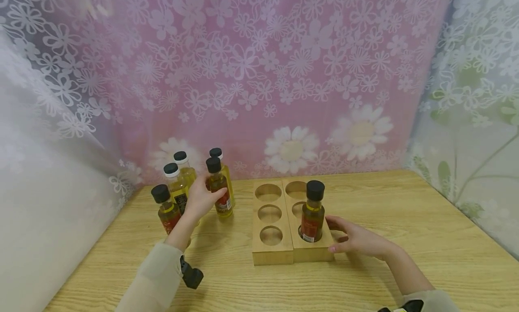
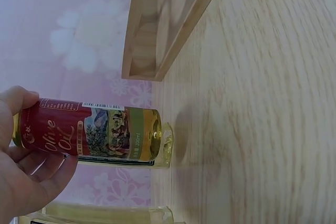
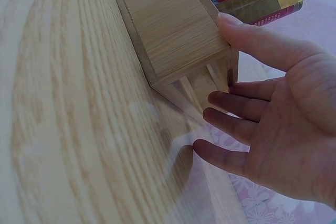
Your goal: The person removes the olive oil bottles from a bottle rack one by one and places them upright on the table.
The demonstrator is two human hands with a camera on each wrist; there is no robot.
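Note:
My left hand (image 1: 202, 199) grips a dark-capped olive oil bottle (image 1: 222, 206) by its upper part. In the left wrist view, the bottle's red label (image 2: 58, 124) reads "Olive Oil"; it is upright, its base close over the table. Right of it stands a wooden bottle holder (image 1: 272, 258) made of two joined blocks with round holes. A second red-labelled bottle (image 1: 312, 222) sits in the front hole of the right block. My right hand (image 1: 358, 240) is at that block's right side, thumb at the front corner (image 3: 227, 51), its other fingers loosely spread.
Left of the held bottle stand a red-labelled bottle (image 1: 167, 213) and two light-oil bottles, one with a black label (image 1: 180, 199). Another light-oil bottle (image 1: 227, 172) stands just behind the held one. A pink flowered curtain (image 1: 251, 86) closes off the table's back edge.

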